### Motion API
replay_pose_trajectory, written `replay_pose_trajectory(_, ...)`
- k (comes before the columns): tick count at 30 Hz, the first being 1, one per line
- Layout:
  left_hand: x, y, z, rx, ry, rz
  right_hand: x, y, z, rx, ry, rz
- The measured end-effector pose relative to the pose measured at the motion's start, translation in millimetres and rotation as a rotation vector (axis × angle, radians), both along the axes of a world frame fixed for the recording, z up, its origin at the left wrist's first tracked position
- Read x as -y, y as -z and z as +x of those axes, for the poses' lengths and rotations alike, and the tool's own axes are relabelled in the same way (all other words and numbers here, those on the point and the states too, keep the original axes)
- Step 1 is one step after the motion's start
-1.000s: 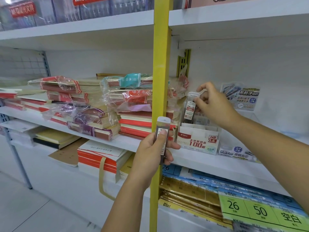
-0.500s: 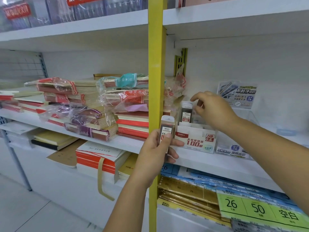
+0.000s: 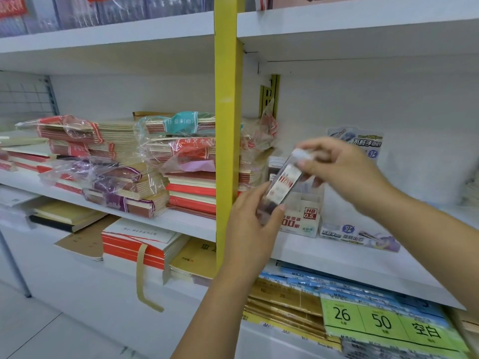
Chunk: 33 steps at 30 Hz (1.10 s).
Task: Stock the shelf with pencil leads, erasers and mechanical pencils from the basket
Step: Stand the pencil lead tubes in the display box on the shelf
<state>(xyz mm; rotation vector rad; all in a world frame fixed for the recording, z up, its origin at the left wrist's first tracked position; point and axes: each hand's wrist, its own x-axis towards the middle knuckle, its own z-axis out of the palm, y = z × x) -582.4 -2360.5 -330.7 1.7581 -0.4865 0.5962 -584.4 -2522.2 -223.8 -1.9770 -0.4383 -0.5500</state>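
A clear pencil lead case (image 3: pixel 283 183) with a white cap and a red-and-white label hangs tilted in front of the shelf. My left hand (image 3: pixel 255 221) grips its lower end. My right hand (image 3: pixel 342 169) pinches the white cap at its upper end. Behind the case stands a white display box (image 3: pixel 308 217) marked HB 0.5, with another dark lead case (image 3: pixel 274 164) upright in it. The basket is out of view.
A yellow upright post (image 3: pixel 226 130) divides the shelving just left of my hands. Wrapped stacks of exercise books (image 3: pixel 181 161) fill the shelf to the left. A blue lead display box (image 3: pixel 360 235) sits right of the HB box. Green price tags (image 3: pixel 381 321) line the lower shelf.
My right hand left the case it set in the display box and came to the case in my left hand. That case tilted rightward, its cap now in my right fingers.
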Motion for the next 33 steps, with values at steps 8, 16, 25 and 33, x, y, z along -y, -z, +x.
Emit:
replay_pose_trajectory(8,4.4,13.0,9.1,0.255,-0.207,0.501,27.4,-19.5,35.0,0.215,0.285,-0.229)
replay_pose_trajectory(16,5.3,19.7,9.3,0.239,-0.189,0.548,20.4,-3.4,51.3,0.163,0.227,-0.466)
replay_pose_trajectory(25,4.5,20.4,9.2,0.252,-0.169,0.526,20.5,-0.8,71.2,0.201,0.51,-0.77)
replay_pose_trajectory(33,4.6,16.1,3.0,0.247,-0.146,0.505,25.0,-5.1,61.9,0.163,0.482,-0.62)
